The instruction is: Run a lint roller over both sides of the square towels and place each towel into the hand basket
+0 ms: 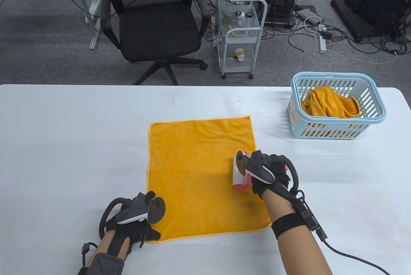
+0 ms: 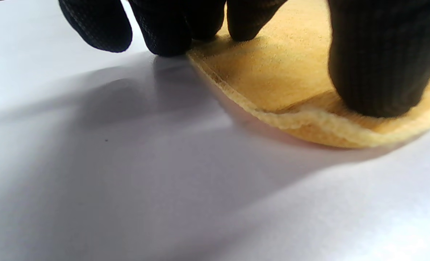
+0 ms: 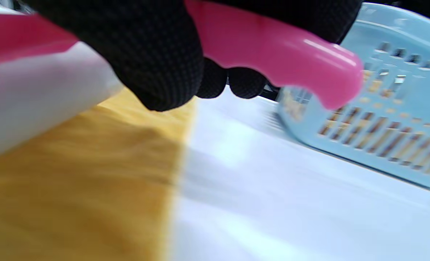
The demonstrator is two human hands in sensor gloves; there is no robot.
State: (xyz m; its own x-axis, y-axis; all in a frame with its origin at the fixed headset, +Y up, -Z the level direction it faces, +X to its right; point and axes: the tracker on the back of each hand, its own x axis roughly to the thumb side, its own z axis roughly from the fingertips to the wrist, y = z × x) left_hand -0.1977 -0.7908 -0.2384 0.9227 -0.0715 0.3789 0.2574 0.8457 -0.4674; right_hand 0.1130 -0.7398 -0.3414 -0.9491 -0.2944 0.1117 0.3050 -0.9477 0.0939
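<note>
Rolling step | right hand (image 1: 269, 175) grips lint roller (image 1: 240, 172) at towel (image 1: 202, 172) right edge, barrel lengthwise | left hand (image 1: 135, 220) fingers pin near-left corner | basket (image 1: 337, 108) far right.

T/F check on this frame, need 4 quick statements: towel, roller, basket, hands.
1. The right hand grips the lint roller. True.
2. The hand basket is empty. False: an orange towel in the basket lies there.
3. The left hand presses a near corner of the flat towel. True.
4. The roller rests on the bare table. False: it is on the flat towel, near its right edge.
</note>
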